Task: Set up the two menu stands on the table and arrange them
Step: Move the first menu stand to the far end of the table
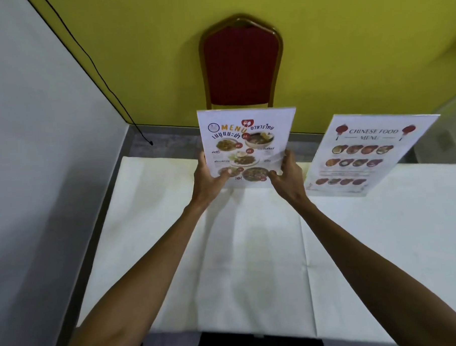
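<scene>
A Thai food menu stand [246,135], a clear upright holder with a white printed sheet, is near the far edge of the white-clothed table [251,250]. My left hand [209,177] grips its lower left edge and my right hand [287,174] grips its lower right edge. Whether its base rests on the cloth is hidden by my hands. To the right, a Chinese food menu stand [364,151] stands upright on the table, untouched, angled slightly to the left.
A red chair with a gold frame [240,65] stands behind the table against the yellow wall. A grey wall runs along the left, with a black cable [108,89] hanging down to the floor. The table's left edge is near that wall.
</scene>
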